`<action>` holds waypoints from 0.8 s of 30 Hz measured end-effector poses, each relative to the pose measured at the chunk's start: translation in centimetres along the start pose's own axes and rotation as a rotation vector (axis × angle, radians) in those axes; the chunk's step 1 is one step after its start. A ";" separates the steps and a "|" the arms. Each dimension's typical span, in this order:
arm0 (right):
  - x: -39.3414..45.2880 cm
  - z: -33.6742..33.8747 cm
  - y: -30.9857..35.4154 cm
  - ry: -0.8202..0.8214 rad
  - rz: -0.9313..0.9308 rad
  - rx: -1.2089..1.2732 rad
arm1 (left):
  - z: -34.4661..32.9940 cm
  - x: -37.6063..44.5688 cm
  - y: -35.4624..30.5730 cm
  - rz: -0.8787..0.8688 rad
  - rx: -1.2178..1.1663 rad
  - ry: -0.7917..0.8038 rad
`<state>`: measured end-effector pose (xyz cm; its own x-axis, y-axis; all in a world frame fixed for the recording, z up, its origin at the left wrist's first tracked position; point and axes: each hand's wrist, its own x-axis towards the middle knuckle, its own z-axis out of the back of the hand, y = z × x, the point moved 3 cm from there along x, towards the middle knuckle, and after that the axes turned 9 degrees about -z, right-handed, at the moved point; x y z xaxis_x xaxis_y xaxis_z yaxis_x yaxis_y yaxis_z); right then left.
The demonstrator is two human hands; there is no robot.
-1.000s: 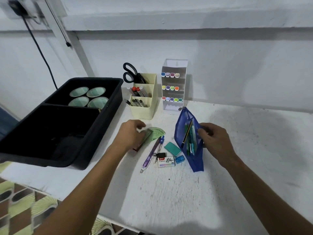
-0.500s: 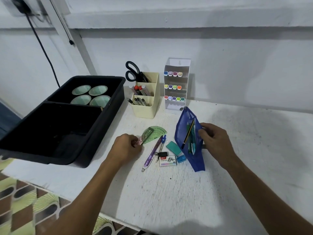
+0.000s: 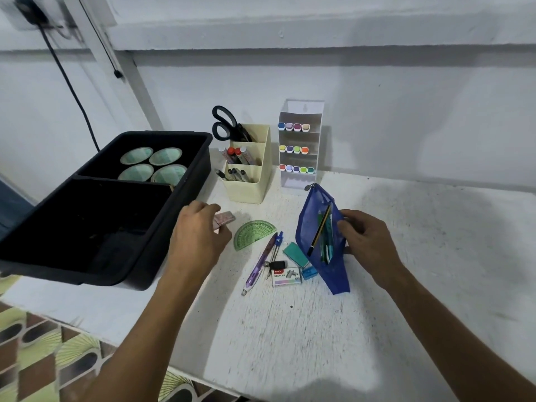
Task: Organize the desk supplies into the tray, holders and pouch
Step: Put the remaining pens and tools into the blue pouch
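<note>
Two bare forearms in view, entering from the bottom edge. No sleeves visible on either arm up to the frame edge. Left hand (image 3: 200, 236): no rings, no watch, no wristband seen. Right hand (image 3: 367, 245): likewise plain, no rings or strap at the wrist. No gloves. Nails short as far as can be told; fingertips partly hidden.

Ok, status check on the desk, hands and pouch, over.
Left hand pinches a small pink item. Right hand holds the blue pouch open. Protractor, staples box loose on desk.
</note>
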<state>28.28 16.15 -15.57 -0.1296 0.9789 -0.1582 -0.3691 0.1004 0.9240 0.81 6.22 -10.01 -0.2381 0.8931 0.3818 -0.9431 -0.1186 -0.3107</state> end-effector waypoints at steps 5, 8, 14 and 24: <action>0.0 0.0 0.1 0.004 -0.003 0.002 | 0.4 0.4 -2.7 0.017 -0.241 -0.115; 0.0 -0.2 0.1 0.001 -0.003 0.003 | -1.1 0.3 -5.1 0.049 -0.412 -0.114; -0.1 -0.2 0.2 -0.014 -0.005 0.010 | -5.9 0.3 -9.2 -0.002 -0.617 -0.090; -0.3 0.3 0.3 -0.015 0.007 0.017 | -8.2 0.3 -11.4 -0.104 -0.540 0.105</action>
<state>28.49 15.94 -15.15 -0.1183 0.9821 -0.1464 -0.3523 0.0963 0.9309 13.44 11.39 -13.49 -0.0997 0.9299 0.3541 -0.7010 0.1870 -0.6883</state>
